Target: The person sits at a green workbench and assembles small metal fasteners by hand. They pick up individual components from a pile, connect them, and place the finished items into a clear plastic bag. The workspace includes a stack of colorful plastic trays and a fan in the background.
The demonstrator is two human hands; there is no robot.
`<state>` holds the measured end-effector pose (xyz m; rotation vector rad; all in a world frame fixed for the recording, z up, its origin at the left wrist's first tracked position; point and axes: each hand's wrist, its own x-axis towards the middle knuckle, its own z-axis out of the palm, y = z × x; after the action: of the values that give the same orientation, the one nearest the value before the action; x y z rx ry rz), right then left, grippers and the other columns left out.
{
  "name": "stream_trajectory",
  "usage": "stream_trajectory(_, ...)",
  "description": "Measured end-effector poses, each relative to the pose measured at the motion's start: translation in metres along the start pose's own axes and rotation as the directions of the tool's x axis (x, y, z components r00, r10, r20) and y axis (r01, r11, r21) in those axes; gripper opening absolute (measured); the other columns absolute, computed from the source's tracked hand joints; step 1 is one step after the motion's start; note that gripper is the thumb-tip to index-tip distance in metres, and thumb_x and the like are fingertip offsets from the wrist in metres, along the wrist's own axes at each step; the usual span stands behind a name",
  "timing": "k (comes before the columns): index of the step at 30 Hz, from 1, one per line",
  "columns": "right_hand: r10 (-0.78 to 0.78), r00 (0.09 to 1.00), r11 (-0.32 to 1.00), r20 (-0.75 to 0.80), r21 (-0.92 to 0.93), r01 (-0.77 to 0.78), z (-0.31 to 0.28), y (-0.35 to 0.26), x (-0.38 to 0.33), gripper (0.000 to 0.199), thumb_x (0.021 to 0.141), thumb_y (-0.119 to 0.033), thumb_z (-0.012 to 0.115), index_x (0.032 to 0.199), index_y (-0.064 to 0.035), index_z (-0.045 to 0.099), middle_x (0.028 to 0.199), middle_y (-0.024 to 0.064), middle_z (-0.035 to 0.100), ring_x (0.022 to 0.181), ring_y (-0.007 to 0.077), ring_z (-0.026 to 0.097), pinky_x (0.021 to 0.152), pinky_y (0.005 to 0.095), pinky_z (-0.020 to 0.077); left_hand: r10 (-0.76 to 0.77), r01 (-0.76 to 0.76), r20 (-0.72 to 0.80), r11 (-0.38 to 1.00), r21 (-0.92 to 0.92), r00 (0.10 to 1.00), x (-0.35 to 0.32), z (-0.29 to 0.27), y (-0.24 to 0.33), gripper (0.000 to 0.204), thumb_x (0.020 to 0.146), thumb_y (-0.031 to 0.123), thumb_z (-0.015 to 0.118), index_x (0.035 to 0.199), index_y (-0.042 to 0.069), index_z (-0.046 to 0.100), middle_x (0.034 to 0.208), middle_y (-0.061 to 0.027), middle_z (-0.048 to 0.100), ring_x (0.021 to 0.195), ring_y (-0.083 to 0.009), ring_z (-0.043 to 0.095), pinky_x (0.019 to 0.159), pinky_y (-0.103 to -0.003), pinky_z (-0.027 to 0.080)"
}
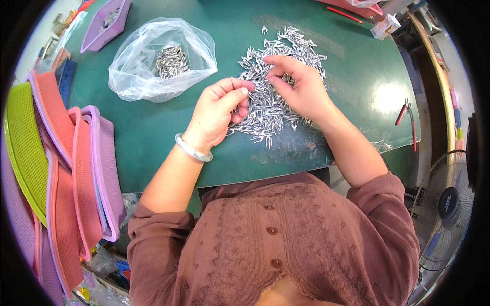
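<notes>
Left hand: (222, 104) at the near left edge of the heap, thumb laid against the curled forefinger, other fingers bent inward; whether a piece is gripped between them cannot be told
Right hand: (301, 89) over the right part of the heap, thumb and forefinger parted, forefinger reaching left toward the left hand; the remaining fingers are partly hidden
Forked metal pieces: (270, 107) small, silvery, many, heaped loose on the green tabletop (224, 166) beneath and between both hands
Clear plastic bag: (135, 71) open-mouthed, left of the heap, with a smaller batch of metal pieces (172, 61) inside
Bangle: (193, 148) pale, marbled, on the left wrist
Perforated baskets: (64, 219) salmon, lilac and lime green, nested on their sides at far left
Lilac tray: (92, 35) upper left, beyond the bag, something grey inside
Pliers: (409, 106) red-handled, splayed, near the right table edge
Red pen: (344, 15) far side of the table
Fan: (449, 206) wire-caged, dark hub, lower right
</notes>
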<state>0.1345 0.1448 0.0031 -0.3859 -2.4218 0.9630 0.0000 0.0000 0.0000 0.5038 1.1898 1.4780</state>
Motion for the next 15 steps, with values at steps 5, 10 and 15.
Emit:
stream_trajectory(5, 0.282, 0.948, 0.747, 0.144, 0.587, -0.311, 0.001, -0.016, 0.011, 0.034, 0.080, 0.002, 0.058, 0.114, 0.0008, 0.052, 0.084, 0.0039, 0.062, 0.079, 0.0078, 0.056, 0.073, 0.0217, 0.0451, 0.011, -0.010, 0.025, 0.999, -0.039, 1.000, -0.001, -0.001, 0.002, 0.015, 0.088, 0.010, 0.050, 0.096, 0.002, 0.058, 0.066, 0.0008, 0.050, 0.052, -0.0060, 0.043, 0.045, -0.018, 0.033)
stream_trajectory(10, 0.208, 0.957, 0.742, 0.202, 0.605, -0.289, 0.009, -0.025, 0.016, 0.032, 0.081, -0.001, 0.056, 0.113, 0.0044, 0.050, 0.083, 0.0058, 0.062, 0.077, 0.0089, 0.057, 0.070, 0.0219, 0.0461, 0.032, -0.033, -0.043, 0.999, -0.020, 0.999, -0.003, 0.000, 0.005, 0.009, 0.086, 0.014, 0.056, 0.086, 0.005, 0.058, 0.066, 0.0007, 0.053, 0.053, -0.0062, 0.047, 0.046, -0.018, 0.035)
stream_trajectory(15, 0.156, 0.972, 0.796, 0.176, 0.560, -0.229, 0.015, -0.033, 0.020, 0.034, 0.082, 0.000, 0.054, 0.116, 0.0033, 0.047, 0.087, 0.0057, 0.060, 0.077, 0.0091, 0.057, 0.070, 0.0220, 0.0464, 0.069, -0.071, -0.050, 0.997, -0.040, 0.996, -0.001, -0.006, 0.003, 0.007, 0.086, 0.013, 0.057, 0.084, 0.006, 0.058, 0.065, 0.0014, 0.052, 0.053, -0.0057, 0.047, 0.046, -0.018, 0.035)
